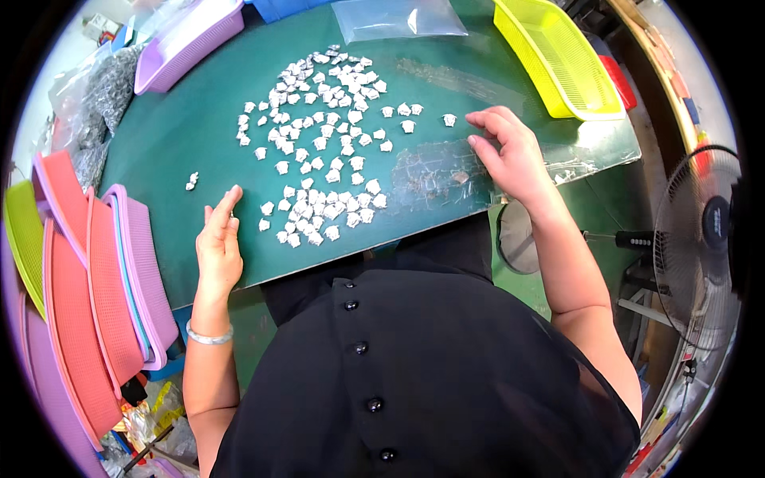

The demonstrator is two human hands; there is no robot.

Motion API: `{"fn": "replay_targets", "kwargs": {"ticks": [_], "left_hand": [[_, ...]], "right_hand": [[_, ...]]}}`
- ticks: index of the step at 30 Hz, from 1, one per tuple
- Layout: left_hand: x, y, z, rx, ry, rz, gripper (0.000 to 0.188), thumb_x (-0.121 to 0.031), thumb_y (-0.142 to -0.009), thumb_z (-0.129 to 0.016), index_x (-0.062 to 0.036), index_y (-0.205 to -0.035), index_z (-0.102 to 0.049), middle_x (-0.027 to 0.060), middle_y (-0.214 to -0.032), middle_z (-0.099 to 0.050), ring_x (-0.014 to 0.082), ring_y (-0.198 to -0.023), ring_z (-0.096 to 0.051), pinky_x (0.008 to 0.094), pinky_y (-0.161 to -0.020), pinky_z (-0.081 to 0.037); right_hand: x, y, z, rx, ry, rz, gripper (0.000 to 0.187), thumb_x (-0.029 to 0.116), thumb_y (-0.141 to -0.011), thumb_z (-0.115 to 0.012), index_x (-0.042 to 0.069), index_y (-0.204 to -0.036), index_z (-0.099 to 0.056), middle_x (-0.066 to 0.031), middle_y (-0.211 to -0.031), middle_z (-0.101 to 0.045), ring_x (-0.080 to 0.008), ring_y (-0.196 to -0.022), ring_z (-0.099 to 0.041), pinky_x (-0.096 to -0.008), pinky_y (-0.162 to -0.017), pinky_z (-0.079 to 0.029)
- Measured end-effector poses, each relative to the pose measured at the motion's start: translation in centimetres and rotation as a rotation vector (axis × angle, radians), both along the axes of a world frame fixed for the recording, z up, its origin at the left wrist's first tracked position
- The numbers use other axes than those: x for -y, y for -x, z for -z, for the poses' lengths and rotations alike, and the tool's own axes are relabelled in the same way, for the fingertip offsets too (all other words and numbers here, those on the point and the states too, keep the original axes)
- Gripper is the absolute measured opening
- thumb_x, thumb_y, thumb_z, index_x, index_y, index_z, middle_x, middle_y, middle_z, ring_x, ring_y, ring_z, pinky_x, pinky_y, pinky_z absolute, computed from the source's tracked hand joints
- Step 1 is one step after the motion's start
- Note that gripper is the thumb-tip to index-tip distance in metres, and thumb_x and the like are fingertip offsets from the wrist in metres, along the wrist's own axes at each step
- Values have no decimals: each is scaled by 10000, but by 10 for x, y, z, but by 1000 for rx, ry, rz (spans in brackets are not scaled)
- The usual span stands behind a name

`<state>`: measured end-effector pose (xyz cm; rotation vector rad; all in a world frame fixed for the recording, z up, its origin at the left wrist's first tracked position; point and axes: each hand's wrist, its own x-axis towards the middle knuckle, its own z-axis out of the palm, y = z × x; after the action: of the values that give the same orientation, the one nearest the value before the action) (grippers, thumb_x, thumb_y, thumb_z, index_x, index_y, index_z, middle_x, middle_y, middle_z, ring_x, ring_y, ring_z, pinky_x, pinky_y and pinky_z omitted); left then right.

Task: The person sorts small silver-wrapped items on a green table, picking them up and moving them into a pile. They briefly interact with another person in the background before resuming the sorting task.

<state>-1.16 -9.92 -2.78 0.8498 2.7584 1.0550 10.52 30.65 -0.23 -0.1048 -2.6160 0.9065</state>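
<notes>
Many small white star-like pieces (319,143) lie spread over the green tabletop (159,151), with a denser cluster (319,211) along the near side. My left hand (219,248) is at the left of that cluster, fingers stretched out and turned edge-on; any small thing between them is too unclear to make out. A few pieces (191,182) lie apart, beyond its fingertips to the left. On the right, my right hand (510,151) hovers at or just above the table, fingers loosely bent, thumb apart, with nothing visible in it. A single white piece (449,120) lies just left of its fingertips.
A yellow-green basket (578,107) stands at the far right, a purple basket (155,73) at the far left. A clear plastic bag (398,20) lies at the back. Stacked pink and purple baskets (147,263) flank the left side; a fan (693,247) stands right.
</notes>
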Motion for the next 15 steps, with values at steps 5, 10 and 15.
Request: {"fn": "replay_targets", "kwargs": {"ticks": [5, 10, 15], "left_hand": [[0, 4, 7, -53, 45, -53, 460, 15, -944, -393, -103, -1387, -435, 99, -1320, -553, 278, -1391, -293, 452, -1149, -140], [1, 15, 11, 20, -59, -147, 455, 22, -941, -383, -57, -1387, -423, 124, -1330, -538, 246, -1346, -375, 399, -1148, -180], [-1, 15, 7, 124, -192, -214, 466, -26, -960, -384, -55, -1425, -365, 149, -1333, -528, 214, -1306, -414, 367, -1127, -222]], "right_hand": [[-8, 32, 7, -7, -184, -112, 228, 121, -781, -680, 30, -988, -653, -112, -921, -579, -307, -908, -558, -386, -796, -465], [-14, 44, 14, 46, -170, -217, 165, 96, -769, -675, 33, -920, -650, -105, -864, -541, -299, -852, -545, -389, -764, -457], [-16, 49, 11, 35, -195, -277, 139, 76, -772, -665, 39, -896, -612, -100, -859, -538, -302, -847, -541, -388, -762, -455]]}}
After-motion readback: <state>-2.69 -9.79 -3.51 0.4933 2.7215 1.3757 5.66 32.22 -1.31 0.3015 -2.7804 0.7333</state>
